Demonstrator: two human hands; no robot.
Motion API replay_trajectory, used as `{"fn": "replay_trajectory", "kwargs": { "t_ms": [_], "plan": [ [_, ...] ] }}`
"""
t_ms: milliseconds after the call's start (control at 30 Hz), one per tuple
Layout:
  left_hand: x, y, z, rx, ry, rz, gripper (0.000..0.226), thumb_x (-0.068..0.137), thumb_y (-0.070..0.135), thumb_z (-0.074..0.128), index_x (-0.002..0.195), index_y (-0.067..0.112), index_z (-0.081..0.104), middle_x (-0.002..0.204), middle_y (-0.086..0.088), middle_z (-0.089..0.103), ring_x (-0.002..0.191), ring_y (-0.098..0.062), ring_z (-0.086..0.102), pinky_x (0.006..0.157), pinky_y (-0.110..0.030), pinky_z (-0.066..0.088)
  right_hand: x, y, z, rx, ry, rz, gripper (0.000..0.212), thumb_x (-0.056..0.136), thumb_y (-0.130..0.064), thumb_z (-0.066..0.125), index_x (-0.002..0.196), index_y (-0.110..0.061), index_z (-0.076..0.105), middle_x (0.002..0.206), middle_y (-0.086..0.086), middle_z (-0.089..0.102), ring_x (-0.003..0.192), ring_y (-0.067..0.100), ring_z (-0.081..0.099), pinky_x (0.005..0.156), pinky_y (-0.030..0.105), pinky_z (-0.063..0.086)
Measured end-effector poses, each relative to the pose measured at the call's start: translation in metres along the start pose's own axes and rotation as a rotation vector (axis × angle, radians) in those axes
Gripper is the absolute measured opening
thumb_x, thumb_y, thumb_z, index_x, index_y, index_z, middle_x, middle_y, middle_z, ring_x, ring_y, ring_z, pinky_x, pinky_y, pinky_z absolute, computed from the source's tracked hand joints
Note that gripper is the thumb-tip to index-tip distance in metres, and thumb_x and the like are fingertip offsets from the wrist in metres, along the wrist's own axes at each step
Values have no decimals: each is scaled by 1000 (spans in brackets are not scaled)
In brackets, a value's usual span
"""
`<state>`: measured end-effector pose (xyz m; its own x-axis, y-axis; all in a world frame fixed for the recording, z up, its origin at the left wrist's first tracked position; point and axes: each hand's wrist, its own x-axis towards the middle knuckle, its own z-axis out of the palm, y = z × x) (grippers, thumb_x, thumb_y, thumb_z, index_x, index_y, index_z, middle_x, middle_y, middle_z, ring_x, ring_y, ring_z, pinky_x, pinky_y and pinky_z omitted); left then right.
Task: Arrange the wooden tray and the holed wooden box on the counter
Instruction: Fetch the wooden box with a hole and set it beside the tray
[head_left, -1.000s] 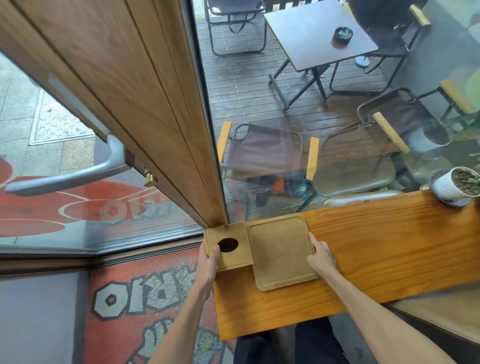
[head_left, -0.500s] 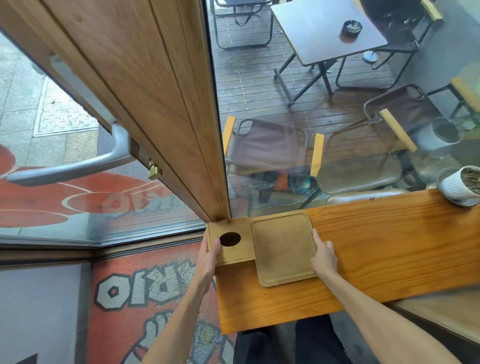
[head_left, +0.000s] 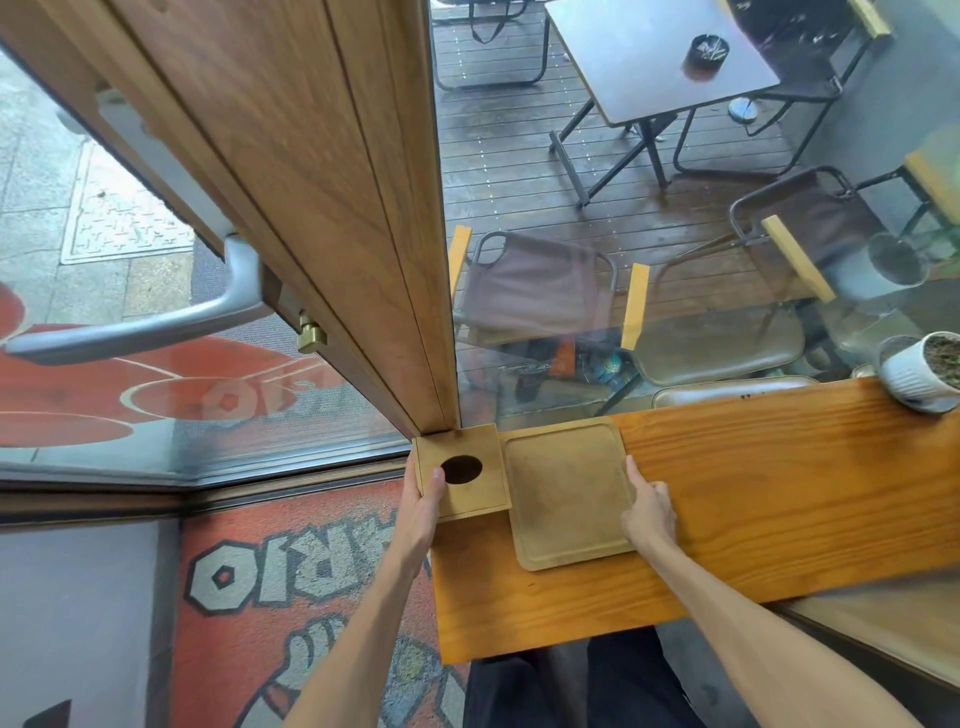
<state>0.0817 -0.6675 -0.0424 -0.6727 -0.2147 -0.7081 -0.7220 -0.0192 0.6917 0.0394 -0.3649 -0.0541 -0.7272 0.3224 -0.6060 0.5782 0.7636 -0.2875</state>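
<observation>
A square wooden box (head_left: 470, 488) with a round hole in its top stands at the far left end of the orange wooden counter (head_left: 753, 499), against the window frame. My left hand (head_left: 423, 506) grips its left side, thumb on top beside the hole. Touching the box's right side lies a flat wooden tray (head_left: 566, 493) with a raised rim. My right hand (head_left: 647, 512) rests on the tray's right edge, its index finger stretched along the rim.
A white plant pot (head_left: 922, 371) stands at the counter's far right by the window glass (head_left: 675, 260). A wooden door frame (head_left: 363, 234) rises just behind the box. A red printed mat (head_left: 291, 597) covers the floor left of the counter.
Box and tray have slid slightly toward the window and door frame with both hands on them. My right index finger now stretches further along the tray's edge.
</observation>
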Motion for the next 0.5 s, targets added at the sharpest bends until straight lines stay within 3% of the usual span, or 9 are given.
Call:
{"fn": "replay_trajectory", "kwargs": {
  "t_ms": [500],
  "plan": [
    [-4, 3, 1, -22, 9, 9, 78, 93, 66, 45, 156, 42, 6, 166, 9, 18, 150, -25, 23, 116, -65, 25, -1, 6, 3, -13, 39, -26, 81, 89, 13, 45, 153, -33, 26, 107, 7, 47, 71, 17, 47, 66, 32, 41]
  ]
}}
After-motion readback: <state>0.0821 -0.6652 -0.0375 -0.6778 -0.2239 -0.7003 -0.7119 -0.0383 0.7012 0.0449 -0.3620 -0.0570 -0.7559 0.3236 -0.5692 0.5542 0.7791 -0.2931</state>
